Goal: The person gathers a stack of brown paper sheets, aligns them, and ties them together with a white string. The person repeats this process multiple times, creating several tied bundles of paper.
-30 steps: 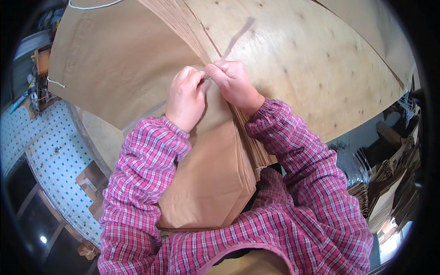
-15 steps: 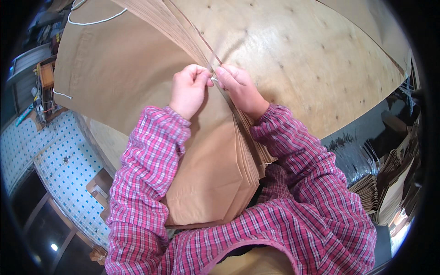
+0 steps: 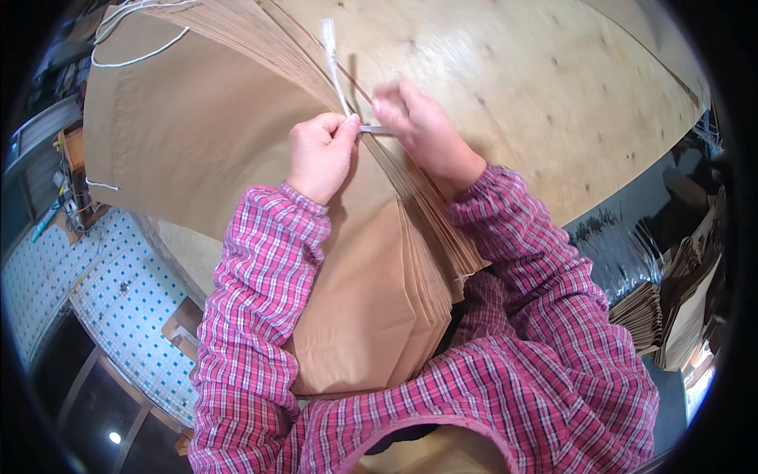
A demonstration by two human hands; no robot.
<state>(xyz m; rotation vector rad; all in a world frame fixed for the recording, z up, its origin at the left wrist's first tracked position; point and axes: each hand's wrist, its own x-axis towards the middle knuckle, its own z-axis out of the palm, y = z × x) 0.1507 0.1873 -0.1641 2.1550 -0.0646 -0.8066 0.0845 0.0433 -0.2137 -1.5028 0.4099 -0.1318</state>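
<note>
A thick bundle of flat brown paper bags (image 3: 237,118) leans across the table and toward my body, with folded bottoms nearest me. At the bundle's edge my left hand (image 3: 322,154) is closed, thumb and forefinger pinching a white plastic strip (image 3: 338,79). One loose end of the strip sticks up beyond these fingers. Another length runs level across the bundle's edge to my right hand (image 3: 422,126). That hand is curled and blurred by motion, with the strip passing into it; its fingertips are partly hidden.
White cord handles (image 3: 142,62) show on the bag at the far left. A pale plywood tabletop (image 3: 505,95) spreads to the right. More folded brown bags (image 3: 667,316) are stacked at the right edge, by clear plastic strands (image 3: 632,261). A blue-dotted white surface (image 3: 134,284) lies at left.
My right hand has moved right and slightly up, away from the left. A length of white strip now stretches between the hands, and a loose end stands up above my left fingers.
</note>
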